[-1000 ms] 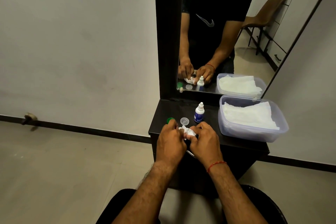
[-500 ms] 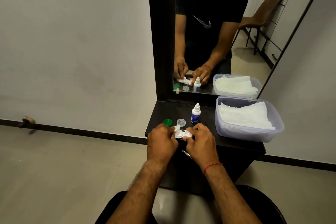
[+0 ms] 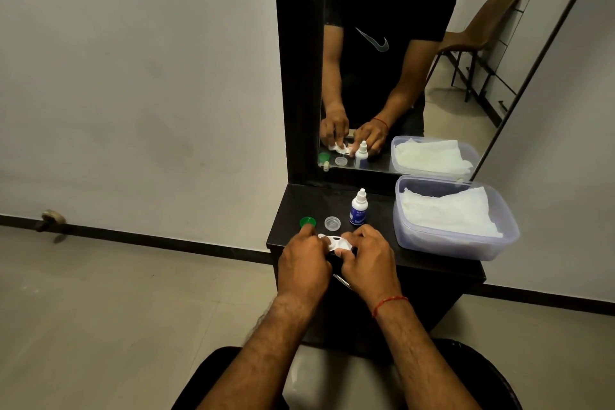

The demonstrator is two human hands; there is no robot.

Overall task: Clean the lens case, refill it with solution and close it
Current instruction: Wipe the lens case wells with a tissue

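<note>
The white lens case [image 3: 339,243] is held low over the front of the black shelf [image 3: 432,265], between my two hands. My right hand [image 3: 367,260] grips its right end. My left hand [image 3: 304,263] pinches a small white tissue piece [image 3: 322,237] against the case's left well; the mirror shows the wad pressed onto the case. A green cap [image 3: 307,222] and a clear cap [image 3: 332,223] lie loose on the shelf just behind my fingers. The small white solution bottle [image 3: 358,208] with a blue label stands upright and capped behind them.
A clear plastic tub [image 3: 456,245] of white tissues fills the shelf's right side. A thin metal tool [image 3: 342,281] sticks out under my hands at the front edge. The mirror [image 3: 399,76] rises at the back, with a wall to the left.
The camera has shifted a little. My hands stay together on the case, and my left fingers have worked the tissue slightly over the left well.
</note>
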